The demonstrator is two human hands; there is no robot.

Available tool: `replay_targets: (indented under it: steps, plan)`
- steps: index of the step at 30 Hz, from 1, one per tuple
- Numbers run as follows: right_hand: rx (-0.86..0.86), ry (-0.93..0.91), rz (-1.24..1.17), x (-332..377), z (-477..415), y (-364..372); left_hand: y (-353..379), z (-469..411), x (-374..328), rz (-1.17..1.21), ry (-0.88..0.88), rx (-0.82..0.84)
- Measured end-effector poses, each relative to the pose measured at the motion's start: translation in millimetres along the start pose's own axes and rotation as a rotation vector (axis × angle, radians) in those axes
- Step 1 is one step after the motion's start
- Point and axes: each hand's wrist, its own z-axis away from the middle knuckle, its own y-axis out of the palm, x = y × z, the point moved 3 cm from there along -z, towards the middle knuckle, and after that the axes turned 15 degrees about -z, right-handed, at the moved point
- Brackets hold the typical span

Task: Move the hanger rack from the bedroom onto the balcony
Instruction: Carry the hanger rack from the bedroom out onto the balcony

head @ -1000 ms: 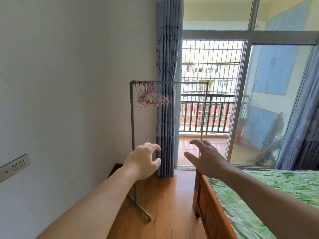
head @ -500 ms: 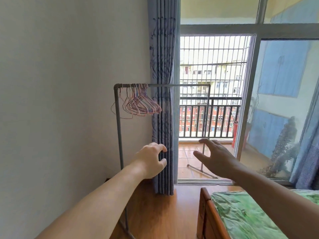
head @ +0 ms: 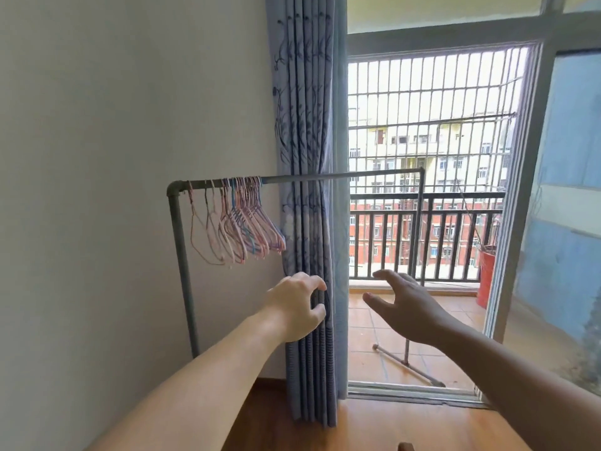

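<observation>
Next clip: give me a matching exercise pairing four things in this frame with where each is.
Things:
1. hangers
2. curtain
3. red bucket
4. rack's far foot

Places:
A. on the balcony tiles, just past the door track
B. bunched at the near end of the top bar
C. by the railing, at the balcony's right
D. gathered between wall and doorway

Pairs: 1-B, 2-D, 3-C, 4-A
</observation>
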Motion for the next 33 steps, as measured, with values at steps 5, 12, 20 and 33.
replay_targets:
  steps: [5,12,20,33]
  plan:
    - [-0.003,-0.014,0.018,-30,-68,1,27,-74,-1,0.036,-0.012,-0.017]
    - [-0.015,-0.017,0.088,-72,-186,18,65,-194,15,0.061,0.038,-0.019]
    - [-0.040,0.045,0.084,-111,-322,40,88,-326,51,-0.079,0.055,-0.004]
    - [-0.047,-0.007,0.068,-137,-456,55,125,-447,86,-0.145,-0.029,0.046]
